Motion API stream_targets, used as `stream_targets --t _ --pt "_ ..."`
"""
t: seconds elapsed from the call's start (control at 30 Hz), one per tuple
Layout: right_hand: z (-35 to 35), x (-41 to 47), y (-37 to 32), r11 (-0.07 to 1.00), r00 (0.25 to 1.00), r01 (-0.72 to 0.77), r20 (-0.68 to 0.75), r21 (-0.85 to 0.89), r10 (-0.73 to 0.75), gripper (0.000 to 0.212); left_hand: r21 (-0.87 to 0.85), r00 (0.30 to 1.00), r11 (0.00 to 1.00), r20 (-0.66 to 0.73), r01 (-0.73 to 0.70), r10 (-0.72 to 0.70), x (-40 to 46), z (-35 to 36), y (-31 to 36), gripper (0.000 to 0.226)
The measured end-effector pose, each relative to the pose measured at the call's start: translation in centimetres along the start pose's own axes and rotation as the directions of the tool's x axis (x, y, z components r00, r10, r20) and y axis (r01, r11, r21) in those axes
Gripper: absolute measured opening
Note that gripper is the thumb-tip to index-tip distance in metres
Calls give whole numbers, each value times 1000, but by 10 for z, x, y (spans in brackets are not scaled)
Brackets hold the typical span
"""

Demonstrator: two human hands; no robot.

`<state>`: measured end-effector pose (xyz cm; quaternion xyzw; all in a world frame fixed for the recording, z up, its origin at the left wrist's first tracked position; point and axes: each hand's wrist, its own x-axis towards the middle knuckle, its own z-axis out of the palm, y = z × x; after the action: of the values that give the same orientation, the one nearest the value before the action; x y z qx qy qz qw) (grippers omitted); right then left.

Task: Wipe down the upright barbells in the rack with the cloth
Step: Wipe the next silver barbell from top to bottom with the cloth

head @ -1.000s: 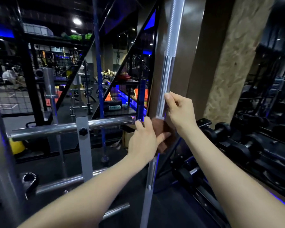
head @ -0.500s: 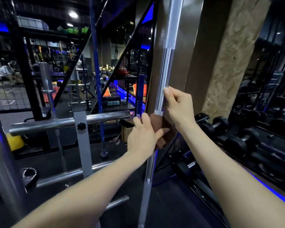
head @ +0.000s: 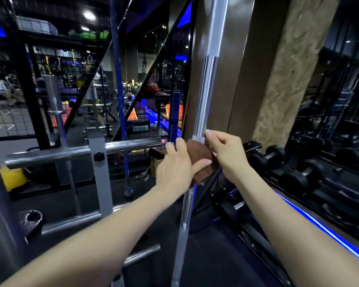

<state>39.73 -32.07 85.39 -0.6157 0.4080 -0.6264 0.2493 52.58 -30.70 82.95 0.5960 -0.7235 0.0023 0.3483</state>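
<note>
**Brown cloth wrapped on upright bar, both hands at it**

Nearest: two bare forearms reach in from the lower edge, elbows cut off by the frame. Left hand point(head: 175, 166) is clasped round the brown cloth point(head: 200, 160), thumb laid across its front, fingers point(head: 171, 146) curled over the far side. Right hand point(head: 226, 151) sits just above and to the right, fingers bent, tips pinching the cloth's top edge against the bar; exact contact is blurred.

The cloth is dull rust-brown, bunched into a thick fold around the barbell point(head: 205, 96), about mid-height in view. The barbell stands nearly upright, leaning slightly right toward its top. Shaft is bright chrome with long streaked reflections; a matte knurled section starts higher up and runs out of the top edge. Below the cloth the shaft continues down, tinted blue along one side, and leaves the frame at the bottom. The part under the cloth is hidden.

Left of the hands: a steel rack point(head: 100, 183) with horizontal chrome rails and a grey post carrying a black knob. Right: black dumbbells point(head: 292, 175) in rows on a low shelf, edged by a blue light strip point(head: 319, 228).

Farther: black mesh fencing, a thin blue pole point(head: 117, 79), and a dim gym floor with orange and blue glows. Details there are too dark and small to make out.
</note>
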Motion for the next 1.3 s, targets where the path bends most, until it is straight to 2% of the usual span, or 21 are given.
stream_targets --t 0.1,0.17,0.27,0.4,0.47,0.57,0.67,0.83,0.93,1.0,1.03,1.1,1.17,1.3 --pt "3 -4 5 1000 1000 -8 -24 29 9 36 -2 1000 1000 10 14 -13 1 8 -3 84" --pt "5 -11 7 993 997 -73 -26 95 76 18 22 995 1000 96 22 -24 -9 17 -6 85" --pt "6 -17 8 974 989 -141 -28 175 148 14 47 983 998 176 39 -47 -24 29 -14 83" --pt "5 -16 4 993 996 -89 -24 73 91 16 -34 998 999 49 31 -29 -6 10 -4 80" --pt "7 -16 7 998 997 -62 -50 32 63 15 -12 1000 1000 -25 5 -5 -3 4 -3 79" --pt "8 -14 14 1000 1000 -15 -21 10 15 9 -16 1000 1000 -18 6 -6 -12 12 -8 72" --pt "12 -14 18 1000 999 -5 -40 -1 5 11 -26 999 999 2 45 -45 -10 19 -11 73" --pt "15 -17 15 998 995 -46 -84 52 50 24 12 981 997 175 78 -79 -29 30 -14 79" --pt "14 -17 10 1000 996 -15 -84 17 16 17 -49 993 994 81 95 -90 -12 18 -3 78" --pt "13 -16 10 999 994 12 -105 -32 -15 12 -19 999 999 -3 48 -48 -2 9 3 76" --pt "13 -18 12 998 995 14 -99 -61 -20 14 3 999 1000 -34 24 -24 -4 9 1 75" --pt "13 -23 19 996 997 15 -71 -93 -22 34 10 999 1000 -50 -2 3 -17 21 -9 74" --pt "17 -28 27 998 999 -13 -39 -54 11 47 -12 1000 1000 -3 27 -27 -33 37 -21 72" --pt "19 -32 33 999 998 -47 -39 14 48 35 38 980 998 188 54 -60 -55 54 -34 66"
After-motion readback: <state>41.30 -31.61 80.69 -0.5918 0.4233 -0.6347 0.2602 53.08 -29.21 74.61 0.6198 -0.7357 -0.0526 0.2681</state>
